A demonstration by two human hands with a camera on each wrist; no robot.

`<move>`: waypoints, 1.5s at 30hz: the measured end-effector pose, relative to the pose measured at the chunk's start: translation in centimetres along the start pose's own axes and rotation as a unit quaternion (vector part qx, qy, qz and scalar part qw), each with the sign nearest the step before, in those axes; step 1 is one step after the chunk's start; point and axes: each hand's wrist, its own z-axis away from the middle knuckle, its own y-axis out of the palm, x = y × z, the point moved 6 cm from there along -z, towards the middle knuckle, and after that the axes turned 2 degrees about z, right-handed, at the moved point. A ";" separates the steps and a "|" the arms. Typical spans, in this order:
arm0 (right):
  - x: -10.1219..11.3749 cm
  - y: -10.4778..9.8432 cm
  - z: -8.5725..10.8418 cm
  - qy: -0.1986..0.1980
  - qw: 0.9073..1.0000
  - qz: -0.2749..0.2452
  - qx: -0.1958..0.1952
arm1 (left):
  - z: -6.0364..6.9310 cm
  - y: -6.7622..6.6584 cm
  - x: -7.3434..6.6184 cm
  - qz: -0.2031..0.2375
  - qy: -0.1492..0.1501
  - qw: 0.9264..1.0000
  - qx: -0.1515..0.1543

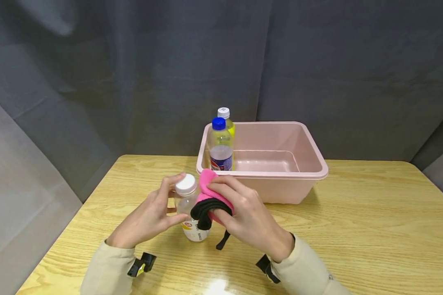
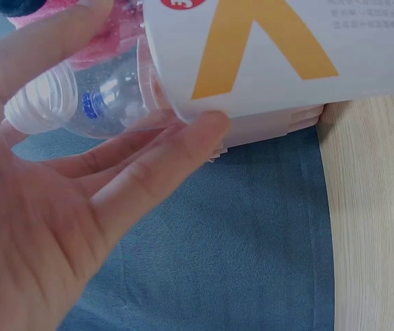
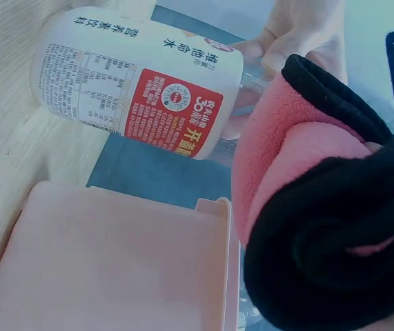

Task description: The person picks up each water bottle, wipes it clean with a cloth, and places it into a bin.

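Observation:
A clear plastic bottle [image 1: 195, 232] with a white cap and a white label stands slightly tilted over the table, in front of the tub. My left hand [image 1: 153, 213] grips its upper part, fingers behind and thumb in front. In the right wrist view the bottle's label [image 3: 141, 83] shows a red panel and Chinese print. My right hand [image 1: 249, 209] holds a folded pink cloth [image 1: 208, 180] with black edging against the bottle's right side. A black loop hangs from the cloth. In the left wrist view the cloth [image 2: 117, 34] lies behind the bottle neck.
Behind the hands a pink plastic tub [image 1: 295, 182] sits on the wooden table [image 1: 373, 221]. At its left end stand a blue-capped bottle [image 1: 220, 153] and a white-capped bottle [image 1: 229, 126] with yellow. A dark grey curtain [image 1: 170, 73] hangs at the back.

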 end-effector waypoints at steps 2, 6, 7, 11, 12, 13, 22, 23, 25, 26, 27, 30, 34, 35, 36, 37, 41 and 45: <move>0.1 0.0 0.0 -0.004 1.000 -0.003 -0.005 | 0.0 0.0 0.0 0.000 0.000 1.000 0.000; 0.1 0.0 0.0 -0.002 1.000 -0.001 0.001 | 0.0 0.0 0.0 0.001 0.001 1.000 0.001; 0.1 0.0 0.0 -0.001 1.000 -0.001 0.002 | 0.0 0.0 0.0 0.001 0.001 1.000 0.000; 0.1 0.1 0.0 -0.004 1.000 0.002 0.006 | 0.0 0.0 -0.1 0.000 0.002 1.000 0.000; 0.1 0.1 0.0 -0.005 1.000 0.003 0.007 | 0.0 0.1 -0.1 0.000 0.003 1.000 0.001; 0.1 0.2 0.0 -0.005 1.000 0.003 0.008 | 0.0 0.1 -0.1 0.000 0.003 1.000 0.001; -0.5 1.4 0.5 0.014 0.994 0.059 0.085 | 0.0 0.2 -0.1 0.007 0.008 1.000 -0.001; -0.7 1.7 0.6 0.018 0.993 0.065 0.098 | 0.0 0.2 -0.1 0.007 0.010 1.000 -0.001; -1.2 2.2 0.8 0.028 0.990 0.069 0.121 | 0.0 0.2 -0.1 0.006 0.010 1.000 -0.001; -1.4 2.5 1.0 0.035 0.989 0.068 0.131 | 0.0 0.2 -0.1 0.004 0.009 1.000 -0.002; -1.8 2.7 1.1 0.042 0.987 0.066 0.139 | 0.0 0.2 -0.1 0.002 0.009 1.000 -0.002; -3.1 4.0 1.7 0.077 0.978 0.051 0.185 | 0.0 0.2 -0.1 0.000 0.010 1.000 -0.003; -4.8 6.0 3.0 0.116 0.956 0.046 0.267 | -0.1 0.2 -0.2 -0.006 0.017 1.000 -0.003; -5.0 6.4 3.2 0.121 0.951 0.047 0.281 | -0.1 0.1 -0.2 -0.007 0.019 1.000 -0.003; -5.2 6.6 3.4 0.125 0.948 0.045 0.290 | -0.1 0.1 -0.2 -0.009 0.019 1.000 -0.003; -5.4 6.8 3.5 0.126 0.946 0.045 0.294 | -0.1 0.1 -0.2 -0.010 0.019 1.000 -0.003; -5.5 6.8 3.5 0.125 0.947 0.043 0.292 | -0.1 0.1 -0.1 -0.010 0.018 1.000 -0.003; -5.4 6.8 3.4 0.121 0.948 0.045 0.292 | -0.1 0.2 -0.1 -0.020 0.021 1.000 -0.004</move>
